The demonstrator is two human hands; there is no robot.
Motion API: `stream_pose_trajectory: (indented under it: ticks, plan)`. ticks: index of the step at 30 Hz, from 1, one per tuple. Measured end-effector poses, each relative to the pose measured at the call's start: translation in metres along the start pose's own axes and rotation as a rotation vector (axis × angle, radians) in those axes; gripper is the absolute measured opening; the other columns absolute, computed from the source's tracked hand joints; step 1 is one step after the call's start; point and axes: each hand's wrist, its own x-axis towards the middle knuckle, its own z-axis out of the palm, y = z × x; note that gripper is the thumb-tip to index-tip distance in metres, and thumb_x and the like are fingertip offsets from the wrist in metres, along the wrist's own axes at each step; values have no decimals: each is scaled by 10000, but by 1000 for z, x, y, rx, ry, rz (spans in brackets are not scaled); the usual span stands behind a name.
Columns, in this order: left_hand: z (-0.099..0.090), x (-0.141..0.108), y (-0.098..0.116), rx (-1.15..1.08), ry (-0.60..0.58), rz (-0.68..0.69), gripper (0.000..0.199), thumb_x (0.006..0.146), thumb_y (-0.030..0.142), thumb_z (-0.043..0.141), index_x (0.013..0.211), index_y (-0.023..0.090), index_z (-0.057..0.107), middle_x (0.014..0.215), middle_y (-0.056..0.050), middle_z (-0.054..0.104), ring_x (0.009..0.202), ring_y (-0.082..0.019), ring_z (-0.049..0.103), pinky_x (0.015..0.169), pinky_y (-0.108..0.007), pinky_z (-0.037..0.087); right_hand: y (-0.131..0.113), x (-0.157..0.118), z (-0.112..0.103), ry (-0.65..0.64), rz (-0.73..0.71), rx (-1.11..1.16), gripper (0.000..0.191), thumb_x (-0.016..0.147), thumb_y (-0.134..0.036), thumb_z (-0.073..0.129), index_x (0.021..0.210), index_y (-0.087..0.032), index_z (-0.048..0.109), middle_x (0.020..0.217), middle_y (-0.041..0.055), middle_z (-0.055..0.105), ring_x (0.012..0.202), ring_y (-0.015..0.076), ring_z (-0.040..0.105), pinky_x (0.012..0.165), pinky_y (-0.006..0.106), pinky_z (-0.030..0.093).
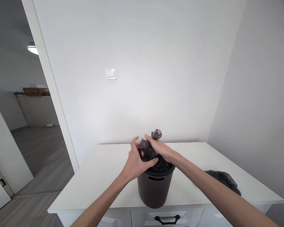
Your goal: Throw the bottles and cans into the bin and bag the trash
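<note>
A dark brown bin with a slot handle below its rim stands near the front edge of the white cabinet top. Gathered black plastic bag rises out of its mouth, with a twisted tuft sticking up at the top. Around the left side of the bunched bag curves my left hand, its thumb across the front and its fingers spread behind. My right hand is closed on the bag from the right, its fingers partly hidden by the plastic.
Another black bag lies on the right of the white cabinet top, behind my right forearm. A drawer handle is at the front. Walls stand behind and to the right, with a light switch; a doorway is at the left.
</note>
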Motion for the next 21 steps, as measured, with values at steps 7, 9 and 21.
stream_pose_trajectory:
  ticks: [7, 9, 21]
  plan:
    - [5, 18, 4, 92, -97, 124, 196, 867, 183, 478, 826, 238, 661, 1004, -55, 686, 963, -250, 631, 851, -357, 456, -18, -18, -31, -118, -46, -98, 521, 949, -653, 510, 685, -218, 621, 700, 24, 632, 759, 190, 562, 779, 333, 461]
    - [4, 21, 6, 108, -142, 158, 259, 870, 173, 426, 728, 240, 632, 961, -39, 680, 957, -244, 607, 847, -343, 428, -18, -27, -42, -257, -145, -170, 435, 981, -554, 486, 771, -222, 674, 813, 28, 680, 838, 196, 578, 814, 329, 461]
    - [6, 19, 15, 126, -145, 89, 231, 881, 230, 381, 687, 227, 507, 763, -2, 537, 768, -196, 492, 714, -302, 373, 35, -24, -45, 242, -476, -613, 45, 956, -281, 562, 1000, -277, 562, 858, -19, 738, 722, 178, 605, 680, 280, 400]
